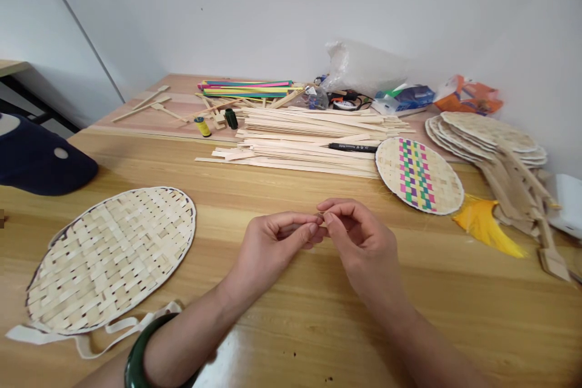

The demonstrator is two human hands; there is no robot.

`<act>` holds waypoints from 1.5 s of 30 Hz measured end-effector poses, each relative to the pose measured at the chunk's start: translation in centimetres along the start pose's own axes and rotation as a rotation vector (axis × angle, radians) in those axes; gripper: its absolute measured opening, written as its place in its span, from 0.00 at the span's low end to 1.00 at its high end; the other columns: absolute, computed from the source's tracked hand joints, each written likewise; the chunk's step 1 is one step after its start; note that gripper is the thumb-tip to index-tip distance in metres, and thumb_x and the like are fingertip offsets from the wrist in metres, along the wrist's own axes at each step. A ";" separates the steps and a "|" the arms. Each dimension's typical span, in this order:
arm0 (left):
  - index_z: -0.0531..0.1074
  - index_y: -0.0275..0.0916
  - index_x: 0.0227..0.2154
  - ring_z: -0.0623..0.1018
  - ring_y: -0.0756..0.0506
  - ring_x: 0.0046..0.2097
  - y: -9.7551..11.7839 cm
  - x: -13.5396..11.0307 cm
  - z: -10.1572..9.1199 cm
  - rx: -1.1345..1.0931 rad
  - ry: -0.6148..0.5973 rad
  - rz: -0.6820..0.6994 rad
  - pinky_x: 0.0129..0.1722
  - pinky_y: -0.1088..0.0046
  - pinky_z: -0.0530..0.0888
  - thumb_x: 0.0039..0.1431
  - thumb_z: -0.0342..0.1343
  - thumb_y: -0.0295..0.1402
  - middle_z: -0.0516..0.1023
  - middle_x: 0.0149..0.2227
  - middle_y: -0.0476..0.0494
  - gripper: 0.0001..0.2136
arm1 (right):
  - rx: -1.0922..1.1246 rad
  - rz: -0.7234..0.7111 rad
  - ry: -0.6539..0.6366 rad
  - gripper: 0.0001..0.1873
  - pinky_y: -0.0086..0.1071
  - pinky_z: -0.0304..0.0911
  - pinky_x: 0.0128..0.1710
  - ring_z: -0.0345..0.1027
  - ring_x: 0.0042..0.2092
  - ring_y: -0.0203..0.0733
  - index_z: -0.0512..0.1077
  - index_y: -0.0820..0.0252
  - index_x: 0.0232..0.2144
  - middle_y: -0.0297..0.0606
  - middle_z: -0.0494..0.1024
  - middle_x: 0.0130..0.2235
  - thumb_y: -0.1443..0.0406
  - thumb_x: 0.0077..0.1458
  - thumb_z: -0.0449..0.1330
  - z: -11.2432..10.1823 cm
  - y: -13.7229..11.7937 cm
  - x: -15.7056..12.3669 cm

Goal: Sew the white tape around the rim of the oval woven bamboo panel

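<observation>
My left hand [273, 239] and my right hand [357, 239] meet above the middle of the wooden table [318, 315], fingertips pinched together on something tiny and thin that I cannot make out. A green bangle [136, 357] circles my left wrist. To the left of my hands lies a plain woven bamboo fan face [111, 254] with a cloth strip [91, 339] at its near edge. A woven fan face with coloured squares [418, 174] lies to the upper right.
A pile of bamboo strips [309, 139] with a black marker [352, 147] lies behind my hands. Thread spools [202, 127], coloured strips [245, 88], plastic bags [364, 66], a stack of finished fans [491, 133], a yellow feather [486, 224] and a dark cap [36, 157] ring the table.
</observation>
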State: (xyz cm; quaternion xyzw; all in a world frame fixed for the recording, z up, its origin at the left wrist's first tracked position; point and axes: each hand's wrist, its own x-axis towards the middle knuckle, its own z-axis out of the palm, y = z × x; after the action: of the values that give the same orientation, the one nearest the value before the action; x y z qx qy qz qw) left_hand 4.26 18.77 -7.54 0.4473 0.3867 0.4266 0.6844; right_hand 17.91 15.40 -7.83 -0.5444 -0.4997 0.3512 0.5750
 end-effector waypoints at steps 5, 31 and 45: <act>0.83 0.40 0.30 0.84 0.50 0.33 -0.1 0.0 0.0 -0.011 0.000 0.003 0.34 0.85 0.79 0.50 0.65 0.27 0.85 0.32 0.51 0.04 | -0.034 -0.045 -0.019 0.05 0.23 0.72 0.34 0.73 0.36 0.32 0.71 0.58 0.30 0.35 0.76 0.40 0.68 0.59 0.58 -0.2 0.3 0.1; 0.82 0.39 0.29 0.84 0.47 0.33 0.1 0.0 0.0 0.009 0.017 -0.016 0.36 0.79 0.81 0.48 0.67 0.28 0.85 0.30 0.49 0.03 | -0.005 0.016 0.019 0.06 0.26 0.73 0.31 0.72 0.30 0.32 0.70 0.58 0.29 0.37 0.77 0.40 0.64 0.58 0.59 0.2 0.0 0.0; 0.82 0.38 0.29 0.84 0.44 0.34 0.2 -0.1 0.1 0.054 0.033 -0.042 0.38 0.73 0.81 0.47 0.68 0.32 0.85 0.31 0.46 0.06 | 0.008 -0.007 0.010 0.05 0.27 0.73 0.32 0.71 0.29 0.32 0.71 0.59 0.30 0.37 0.76 0.40 0.65 0.58 0.59 0.1 0.2 0.0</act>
State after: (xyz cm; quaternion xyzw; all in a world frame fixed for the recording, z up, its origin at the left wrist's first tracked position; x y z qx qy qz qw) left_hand 4.26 18.71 -7.36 0.4502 0.4186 0.4088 0.6745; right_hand 17.82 15.51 -8.03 -0.5420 -0.4972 0.3483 0.5811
